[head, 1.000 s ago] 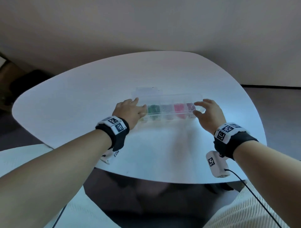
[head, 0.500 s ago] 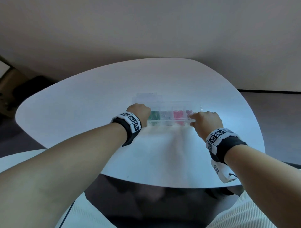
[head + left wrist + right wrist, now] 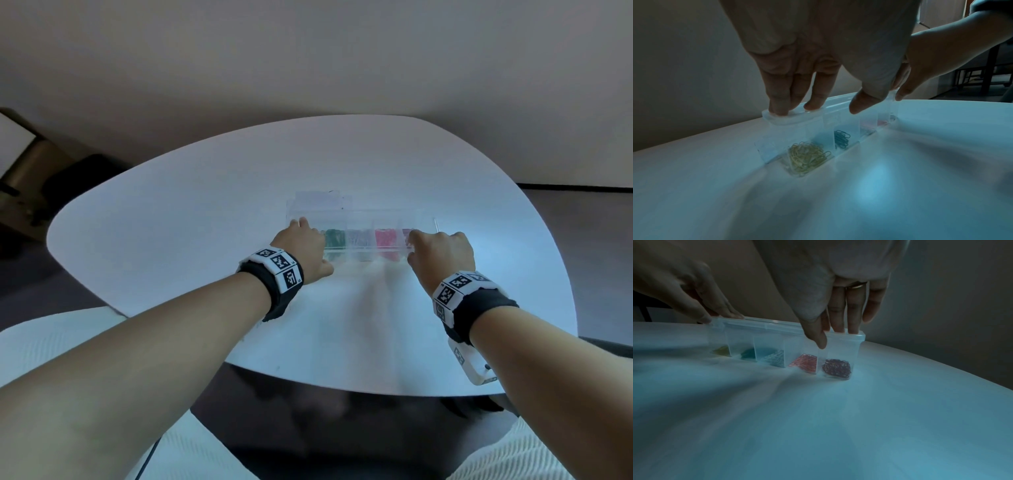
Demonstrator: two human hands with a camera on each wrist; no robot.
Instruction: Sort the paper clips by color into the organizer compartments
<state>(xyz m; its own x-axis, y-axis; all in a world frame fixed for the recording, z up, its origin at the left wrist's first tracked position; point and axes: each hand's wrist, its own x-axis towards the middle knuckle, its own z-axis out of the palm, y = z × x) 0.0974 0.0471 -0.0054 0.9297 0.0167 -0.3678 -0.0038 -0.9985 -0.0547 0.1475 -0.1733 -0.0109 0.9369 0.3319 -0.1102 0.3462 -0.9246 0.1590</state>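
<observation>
The long clear plastic organizer box (image 3: 359,240) sits near the middle of the round white table (image 3: 205,222), its lid down on top. Inside, each little room holds one color of paper clips: yellow clips (image 3: 807,156) at the 9 o'clock end, then dark green clips (image 3: 841,138), light blue clips (image 3: 775,360), red clips (image 3: 804,363), and dark purple clips (image 3: 836,367) at the 3 o'clock end. The left hand (image 3: 303,248) presses straight fingers (image 3: 779,100) on the lid at the 9 o'clock end. The right hand (image 3: 442,253) presses its fingers (image 3: 853,318) on the lid at the 3 o'clock end, thumb on the front wall. Neither hand grabs anything.
</observation>
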